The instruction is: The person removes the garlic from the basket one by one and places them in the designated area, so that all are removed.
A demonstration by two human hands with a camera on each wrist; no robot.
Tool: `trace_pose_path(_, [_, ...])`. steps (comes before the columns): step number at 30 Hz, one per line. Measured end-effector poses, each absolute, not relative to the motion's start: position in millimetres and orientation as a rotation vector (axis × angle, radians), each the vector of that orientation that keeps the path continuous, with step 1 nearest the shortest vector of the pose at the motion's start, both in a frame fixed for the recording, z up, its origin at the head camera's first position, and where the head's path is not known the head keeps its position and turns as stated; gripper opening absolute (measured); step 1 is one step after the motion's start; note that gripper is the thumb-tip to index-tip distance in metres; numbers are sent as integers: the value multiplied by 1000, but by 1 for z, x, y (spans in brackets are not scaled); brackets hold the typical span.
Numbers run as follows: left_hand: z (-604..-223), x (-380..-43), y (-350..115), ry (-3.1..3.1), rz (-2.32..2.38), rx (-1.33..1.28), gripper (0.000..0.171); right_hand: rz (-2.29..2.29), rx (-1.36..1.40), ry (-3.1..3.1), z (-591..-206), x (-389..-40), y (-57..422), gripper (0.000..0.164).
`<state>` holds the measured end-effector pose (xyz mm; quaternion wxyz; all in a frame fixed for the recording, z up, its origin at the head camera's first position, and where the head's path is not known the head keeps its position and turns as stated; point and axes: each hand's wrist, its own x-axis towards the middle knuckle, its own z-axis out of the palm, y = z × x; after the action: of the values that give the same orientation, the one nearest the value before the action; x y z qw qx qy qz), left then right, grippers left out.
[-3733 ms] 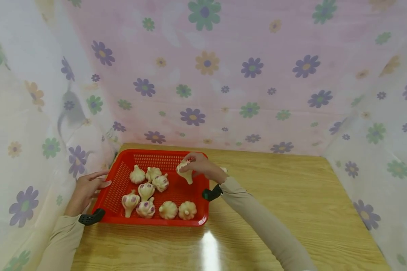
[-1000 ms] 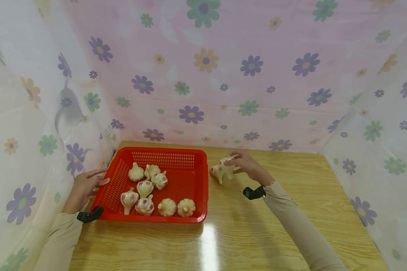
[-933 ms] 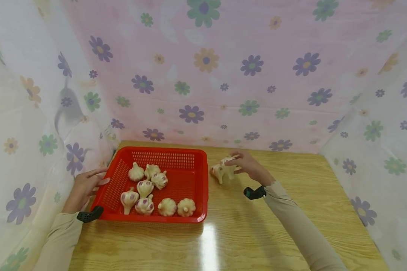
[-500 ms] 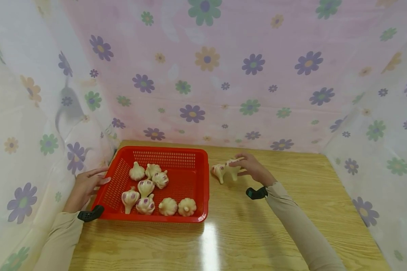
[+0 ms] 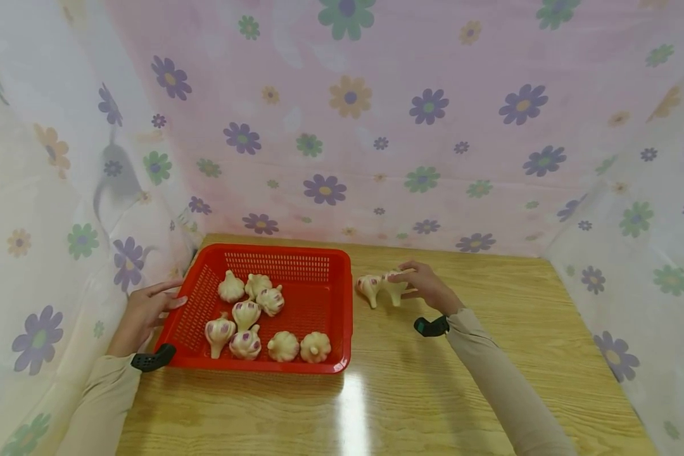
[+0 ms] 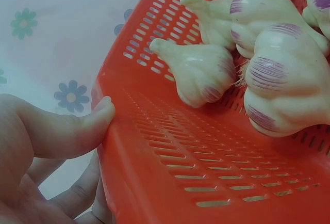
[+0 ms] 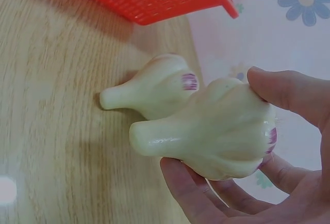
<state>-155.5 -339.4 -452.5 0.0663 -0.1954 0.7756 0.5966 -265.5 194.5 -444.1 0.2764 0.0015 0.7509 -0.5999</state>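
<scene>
Far L: L hand [image 5: 141, 316] pinches the red plastic basket [image 5: 256, 365] at its L rim, thumb on the edge, fingers tucked under on the outside, so only slightly spread. Basket sits on the wooden worktop [image 5: 490, 354], same spot as approx 4 s ago, and its 8 garlic bulbs [image 5: 246, 315] haven't been rearranged: 6 grouped toward the L, 2 near the front rim, R of them

Just R of the basket, on the worktop: a lone garlic bulb [image 5: 368, 286], purple-streaked, stem toward the person. Right beside it, the held garlic bulb [image 5: 394, 290]; can't tell if the two touch, or if the held one bears on the wood yet

R hand [image 5: 430, 288] has that bulb btwn thumb and fingertips, spread abt as wide as the bulb's body, light grip by the look of it. Main change: approx 4 s ago this hand had a bulb over the basket; now it's out past the R rim, next to the lone one. Prob means the carry-over is basically done, w/ letting go the bit not yet done
</scene>
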Motion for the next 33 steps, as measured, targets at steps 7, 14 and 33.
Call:
trace_pose_path(7, [-453, -155, -341, 2349, 1788, -607, 60, -1614, 37, 2045, -473, -277, 200, 60])
trace_pose_path(14, [-454, -155, -342, 2345, 1792, -590, 63, -1580, 59, 2087, -483, -278, 200, 60])
trace_pose_path(33, [-454, -155, -340, 2345, 1799, -576, 64, -1651, 177, 2302, -511, -275, 199, 60])
